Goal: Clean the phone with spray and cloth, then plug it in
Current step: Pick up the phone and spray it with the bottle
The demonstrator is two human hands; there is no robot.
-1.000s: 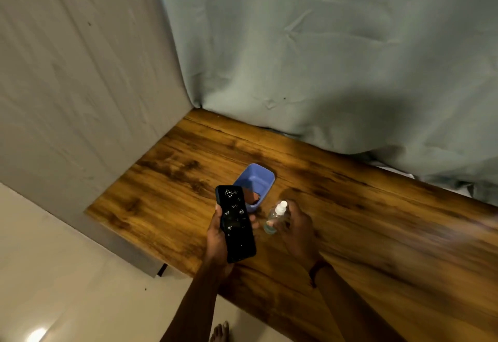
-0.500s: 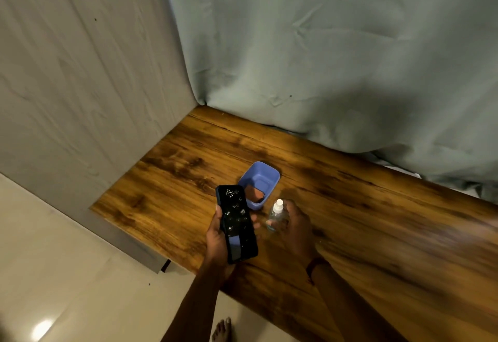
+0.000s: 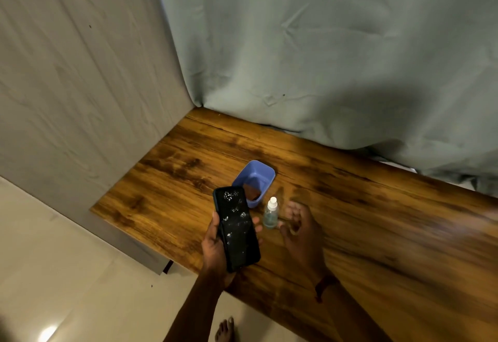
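The phone (image 3: 237, 229) is held tight in the left hand (image 3: 215, 247), screen up, with wet drops seen on the glass. It is held over the near left edge of the wooden table (image 3: 377, 220), partly above the floor (image 3: 67, 274). The right hand (image 3: 300, 229) is spread wide with nothing in it, just to the right of the small spray bottle (image 3: 270, 213), which stands upright on the table. A brown thing, likely the cloth (image 3: 252, 193), is seen inside the blue tub (image 3: 256, 182) just beyond the phone.

The phone could be dropped if the wet glass slips in the hand, and the hard floor would be hit. The bottle could be knocked over if the right hand is swept past it to reach the tub. No charger is seen.

Lots of bare table is left to the right and far side. On the left, the wall (image 3: 67, 85) is close. Behind, the curtain (image 3: 323, 58) hangs down to the table.
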